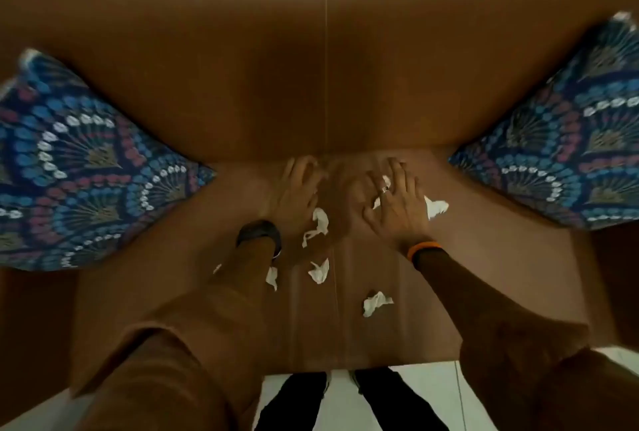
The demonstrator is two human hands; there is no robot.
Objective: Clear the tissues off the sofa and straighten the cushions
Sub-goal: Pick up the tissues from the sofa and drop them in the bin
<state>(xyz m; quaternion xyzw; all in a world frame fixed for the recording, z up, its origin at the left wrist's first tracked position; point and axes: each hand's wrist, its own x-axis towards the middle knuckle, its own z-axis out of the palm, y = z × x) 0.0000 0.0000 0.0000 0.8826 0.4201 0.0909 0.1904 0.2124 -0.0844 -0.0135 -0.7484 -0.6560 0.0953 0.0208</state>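
Note:
Several crumpled white tissues lie on the brown sofa seat (501,275). One tissue (320,219) touches the thumb side of my left hand (294,195), which lies flat with fingers apart near the seat's back. My right hand (394,202) is spread flat over another tissue (436,207), whose white edges show at both sides and between the fingers. More tissues lie nearer me: one (320,271) in the middle, one (375,302) to its right, one (272,276) partly under my left sleeve. A patterned blue cushion (79,167) leans at the left, another (567,150) at the right.
The brown sofa backrest (242,67) fills the upper view, with a seam down its middle. White tiled floor (340,406) and my dark trouser legs (390,403) show below the seat's front edge.

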